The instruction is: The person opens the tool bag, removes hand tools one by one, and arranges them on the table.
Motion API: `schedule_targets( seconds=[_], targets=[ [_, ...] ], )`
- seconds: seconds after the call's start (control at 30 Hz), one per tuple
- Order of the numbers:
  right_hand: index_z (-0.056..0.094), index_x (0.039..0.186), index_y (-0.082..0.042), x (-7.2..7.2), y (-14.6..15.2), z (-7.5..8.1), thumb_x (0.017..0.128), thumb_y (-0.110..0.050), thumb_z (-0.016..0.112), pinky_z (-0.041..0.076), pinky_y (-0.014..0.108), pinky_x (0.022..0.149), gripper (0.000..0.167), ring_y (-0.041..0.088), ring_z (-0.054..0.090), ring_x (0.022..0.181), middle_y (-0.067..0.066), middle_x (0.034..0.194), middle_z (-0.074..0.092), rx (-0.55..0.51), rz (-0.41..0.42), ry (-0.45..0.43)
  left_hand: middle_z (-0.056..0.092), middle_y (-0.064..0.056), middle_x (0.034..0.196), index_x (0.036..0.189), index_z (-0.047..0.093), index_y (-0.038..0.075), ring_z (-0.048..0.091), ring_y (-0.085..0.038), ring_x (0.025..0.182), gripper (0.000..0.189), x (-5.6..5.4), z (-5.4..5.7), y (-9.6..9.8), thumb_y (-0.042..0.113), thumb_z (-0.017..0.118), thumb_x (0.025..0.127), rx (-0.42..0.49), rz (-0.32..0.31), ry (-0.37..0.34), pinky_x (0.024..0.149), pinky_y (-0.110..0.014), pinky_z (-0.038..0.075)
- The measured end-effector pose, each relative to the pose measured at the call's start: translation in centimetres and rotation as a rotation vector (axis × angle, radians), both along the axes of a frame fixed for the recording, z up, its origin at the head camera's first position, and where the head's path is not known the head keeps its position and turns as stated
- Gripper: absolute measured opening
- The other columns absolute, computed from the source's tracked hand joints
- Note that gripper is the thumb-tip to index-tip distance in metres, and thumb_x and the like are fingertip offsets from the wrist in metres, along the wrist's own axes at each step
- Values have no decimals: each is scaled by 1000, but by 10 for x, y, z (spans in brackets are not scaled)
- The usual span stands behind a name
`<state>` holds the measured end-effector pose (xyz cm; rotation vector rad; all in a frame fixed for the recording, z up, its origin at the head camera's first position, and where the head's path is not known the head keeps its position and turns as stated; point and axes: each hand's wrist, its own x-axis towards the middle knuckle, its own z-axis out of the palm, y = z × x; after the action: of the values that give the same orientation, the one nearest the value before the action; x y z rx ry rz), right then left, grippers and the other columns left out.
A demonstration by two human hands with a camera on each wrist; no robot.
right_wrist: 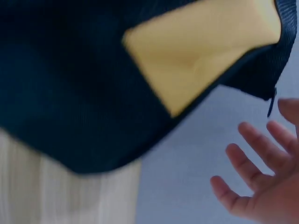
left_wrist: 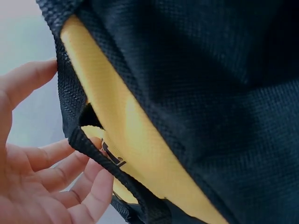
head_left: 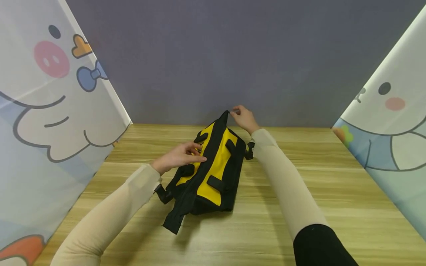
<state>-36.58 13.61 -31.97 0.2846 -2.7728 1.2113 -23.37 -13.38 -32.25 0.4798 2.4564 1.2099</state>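
Note:
A black and yellow fabric bag (head_left: 217, 162) with a black zip strip along its top stands on the table. My left hand (head_left: 179, 157) is at its left side. Its thumb lies against the strip and its fingers bend in at a black strap loop (left_wrist: 117, 172), so that it holds the bag's top edge. At the far end of the strip is my right hand (head_left: 244, 118), thumb and fingers parted beside the corner. In the right wrist view a small zip pull (right_wrist: 272, 102) hangs from that corner, right by the thumb tip.
The wood-grain table (head_left: 283, 221) extends around the bag. Behind it rises a grey wall (head_left: 213, 55). Cartoon-printed panels stand on the left (head_left: 40, 96) and right (head_left: 396, 118). A black strip end (head_left: 174, 221) sticks out toward me, and buckled side straps (head_left: 163, 194) hang beside the bag.

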Motion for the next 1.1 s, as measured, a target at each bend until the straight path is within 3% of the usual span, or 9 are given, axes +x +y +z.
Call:
schedule_targets(
  seconds=[0.2, 0.33, 0.5, 0.67, 0.8, 0.93, 1.1],
  targets=[
    [63, 126, 1, -4, -16, -8, 102, -20, 58, 53, 43, 86, 32, 34, 62, 104, 19, 117, 64, -154, -72, 58, 59, -16, 120, 139, 51, -1, 61, -25, 96, 62, 1, 0, 3, 34, 71, 93, -42, 6, -10, 82, -35, 55],
    [66, 122, 2, -4, -19, -12, 101, -17, 59, 55, 41, 85, 28, 36, 62, 105, 19, 113, 66, -305, -78, -1, 58, -15, 122, 138, 53, -1, 60, -24, 95, 61, 2, 0, 6, 36, 70, 93, -78, -3, -31, 84, -35, 54],
    [68, 115, 6, -3, -18, -5, 99, -11, 63, 55, 46, 91, 24, 39, 64, 103, 23, 112, 67, -466, -100, -67, 59, -16, 121, 134, 56, -1, 59, -26, 98, 58, 2, 0, 11, 36, 70, 92, -97, -8, -5, 86, -37, 53],
    [68, 114, 7, -5, -18, 6, 97, -10, 65, 55, 45, 92, 24, 34, 67, 101, 19, 107, 70, -528, -117, -140, 61, -14, 119, 126, 61, -1, 58, -27, 103, 53, 0, -1, 16, 36, 71, 90, -151, -6, 67, 91, -40, 50],
    [68, 116, 8, -5, -16, 11, 96, -8, 66, 57, 38, 88, 25, 34, 67, 102, 11, 94, 71, -576, -126, -213, 64, -11, 109, 116, 62, 1, 59, -24, 95, 46, -4, -6, 22, 36, 71, 88, -174, -27, 66, 84, -35, 51],
    [67, 115, 9, -3, -14, 14, 96, -5, 66, 60, 30, 76, 24, 25, 70, 82, 3, 82, 68, -576, -115, -246, 64, -7, 99, 107, 64, 3, 58, -20, 84, 38, -4, -8, 27, 35, 71, 87, -184, -33, 56, 76, -29, 50],
    [65, 113, 12, 0, -13, 18, 96, -3, 64, 56, 21, 57, 23, 12, 64, 61, 2, 71, 66, -592, -68, -270, 51, 2, 68, 82, 65, 8, 44, -13, 59, 21, -6, -13, 30, 28, 71, 87, -154, -43, 53, 59, -23, 38]
  ],
)
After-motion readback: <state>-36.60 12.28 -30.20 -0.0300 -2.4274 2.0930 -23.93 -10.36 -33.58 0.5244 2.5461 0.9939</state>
